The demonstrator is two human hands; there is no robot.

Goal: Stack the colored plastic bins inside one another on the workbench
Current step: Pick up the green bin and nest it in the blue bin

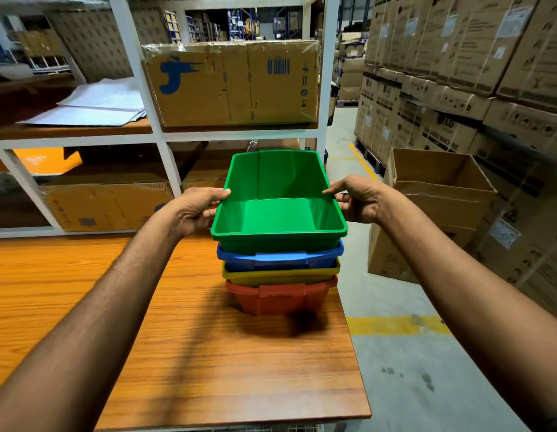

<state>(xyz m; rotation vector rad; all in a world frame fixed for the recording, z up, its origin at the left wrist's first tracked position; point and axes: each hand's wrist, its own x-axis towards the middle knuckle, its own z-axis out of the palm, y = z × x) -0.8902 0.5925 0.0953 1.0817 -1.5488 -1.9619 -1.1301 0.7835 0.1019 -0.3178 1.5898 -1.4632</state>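
Hands are gripping the green rectangular plastic bin (278, 198) by its side rims, left hand (197, 210) and right hand (356, 201), topping nested blue (280, 258), yellow (280, 274) and red (278, 299) plastic bins on the wooden worktop (208, 353).

The green bin (278, 198), open and empty, sits on top of the stack, its side rims pinched between the thumb and fingers of the left hand (194, 212) and the right hand (356, 199). Just below the fingers its base sinks into the blue bin (280, 258), which is nested in the yellow bin (280, 274), and that in the red bin (278, 297). The red bin stands on the workbench (208, 353) near its right edge, well below both hands.
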